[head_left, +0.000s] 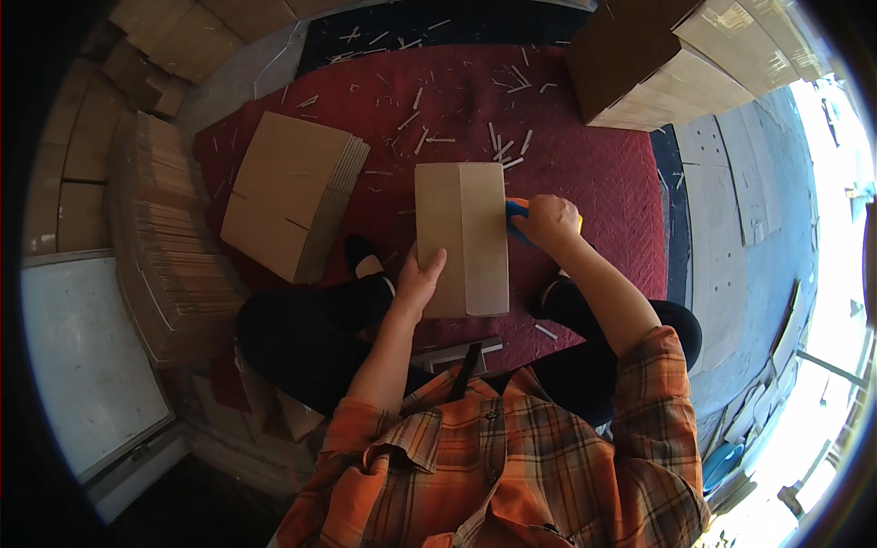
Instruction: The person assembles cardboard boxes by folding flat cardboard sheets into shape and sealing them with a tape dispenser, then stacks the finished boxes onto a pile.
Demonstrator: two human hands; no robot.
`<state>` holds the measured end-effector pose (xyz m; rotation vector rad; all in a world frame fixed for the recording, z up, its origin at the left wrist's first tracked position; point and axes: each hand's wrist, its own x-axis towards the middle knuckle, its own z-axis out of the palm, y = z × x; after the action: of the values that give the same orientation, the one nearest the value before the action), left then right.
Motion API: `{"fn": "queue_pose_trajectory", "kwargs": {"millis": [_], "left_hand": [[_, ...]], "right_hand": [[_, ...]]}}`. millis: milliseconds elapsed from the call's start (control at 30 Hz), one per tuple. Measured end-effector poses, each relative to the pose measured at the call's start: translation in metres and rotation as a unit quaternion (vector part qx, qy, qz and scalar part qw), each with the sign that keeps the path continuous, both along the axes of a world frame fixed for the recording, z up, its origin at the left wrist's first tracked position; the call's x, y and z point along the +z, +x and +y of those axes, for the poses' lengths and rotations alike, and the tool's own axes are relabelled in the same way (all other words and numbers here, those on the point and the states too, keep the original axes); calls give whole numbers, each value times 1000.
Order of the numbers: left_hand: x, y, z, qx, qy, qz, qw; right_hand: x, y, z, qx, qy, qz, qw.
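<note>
A closed cardboard box is upright before me between my knees, a lighter strip running down its right part. My left hand grips its lower left edge, thumb on the face and fingers hidden behind the side. At the box's right edge my right hand is closed round a blue and orange hand tool; its kind is mostly hidden by the fingers. The tool's blue end is against or very near the box's side; I cannot tell if they touch.
A stack of flat cardboard blanks lies at the left on the red mat, which is strewn with paper scraps. Bundled flat cartons stand farther left. A big cardboard stack rises at the far right. A white panel stands lower left.
</note>
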<state>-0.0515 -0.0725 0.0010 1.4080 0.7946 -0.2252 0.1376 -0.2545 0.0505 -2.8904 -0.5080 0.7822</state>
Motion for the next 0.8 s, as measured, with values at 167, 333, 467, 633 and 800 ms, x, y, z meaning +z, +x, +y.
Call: {"fn": "queue_pose_trajectory", "kwargs": {"millis": [167,333,467,633,800], "left_hand": [[-1,-21,-58,97,-58,-57,992],[25,-8,-103,174,-238,35,955],[13,5,-104,94,-276,107,950],[22,11,-64,-127,-359,180,907],[64,23,-25,4,-184,-108,977]], "right_hand": [[13,23,30,120,19,-60,991],[20,46,69,300,10,-99,949],[-10,59,68,360,-12,-101,927],[41,59,34,184,98,-84,974],[93,44,-22,9,279,93,956]]}}
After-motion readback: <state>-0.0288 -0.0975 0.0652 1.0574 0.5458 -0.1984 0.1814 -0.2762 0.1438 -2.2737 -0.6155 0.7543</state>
